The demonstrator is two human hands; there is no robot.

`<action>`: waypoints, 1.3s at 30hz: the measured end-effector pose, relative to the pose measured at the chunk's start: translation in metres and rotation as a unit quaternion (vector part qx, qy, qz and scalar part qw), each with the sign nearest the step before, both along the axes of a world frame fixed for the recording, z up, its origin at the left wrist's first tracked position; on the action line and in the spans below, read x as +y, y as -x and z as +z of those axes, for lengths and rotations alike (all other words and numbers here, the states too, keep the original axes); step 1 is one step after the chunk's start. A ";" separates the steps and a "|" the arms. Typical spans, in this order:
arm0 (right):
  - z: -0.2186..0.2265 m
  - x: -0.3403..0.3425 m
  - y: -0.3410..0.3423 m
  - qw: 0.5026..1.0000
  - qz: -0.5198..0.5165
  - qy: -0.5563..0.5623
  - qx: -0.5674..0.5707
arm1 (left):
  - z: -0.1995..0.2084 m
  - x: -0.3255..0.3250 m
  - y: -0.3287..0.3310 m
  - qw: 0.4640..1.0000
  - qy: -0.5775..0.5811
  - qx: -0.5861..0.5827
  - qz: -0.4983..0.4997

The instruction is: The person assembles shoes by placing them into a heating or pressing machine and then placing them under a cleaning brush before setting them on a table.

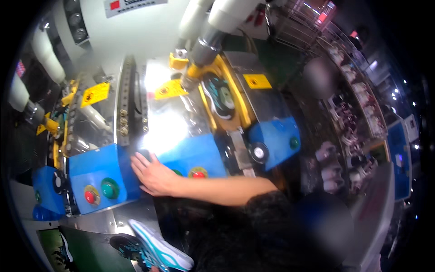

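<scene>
A: Okay, left to right, fast. What's left of the hand?

B: Blue control box [97, 174] just left of it, with a red button [90, 196] and a green button [109, 188]. Below that, at the frame bottom, a teal-and-white sneaker [156, 248]; can't tell which hand holds it, that hand isn't visible.

A: The hand itself?

B: Right hand [154, 174], forearm coming in from the right, fingers spread flat and pressing a dark knob [144, 155] between the two blue boxes. Not pinching anything.

A: Anything holding something?

B: Up and right of the hand, a yellow-framed press cradle [235, 97] with another sneaker [219, 95] sole-up inside it. A grey cylinder [206, 45] comes down onto it.

A: Right of the hand?

B: Second blue box [192, 158] touching the wrist side, red button [198, 173] just above the forearm. Further right, a third blue box [276, 140] with a round dial [258, 153]. Far right, racks [349, 113] of shoes, blurry.
</scene>
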State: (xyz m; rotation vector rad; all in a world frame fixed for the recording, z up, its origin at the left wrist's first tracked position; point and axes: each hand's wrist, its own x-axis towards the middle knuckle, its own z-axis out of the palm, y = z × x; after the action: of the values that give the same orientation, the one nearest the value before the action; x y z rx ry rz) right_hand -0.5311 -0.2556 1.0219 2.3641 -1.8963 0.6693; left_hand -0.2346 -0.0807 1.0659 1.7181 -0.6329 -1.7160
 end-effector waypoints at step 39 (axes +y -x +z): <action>0.051 -0.143 -0.579 0.799 0.537 -0.267 -0.032 | -0.200 -0.018 -0.479 0.777 0.227 -0.587 -0.010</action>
State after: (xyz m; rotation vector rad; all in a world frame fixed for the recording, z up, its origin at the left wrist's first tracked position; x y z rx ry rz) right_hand 0.0482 -0.3990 1.0727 3.7569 -0.5525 0.1752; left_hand 0.2447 -0.0991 0.8655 2.2261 -1.4291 -0.1981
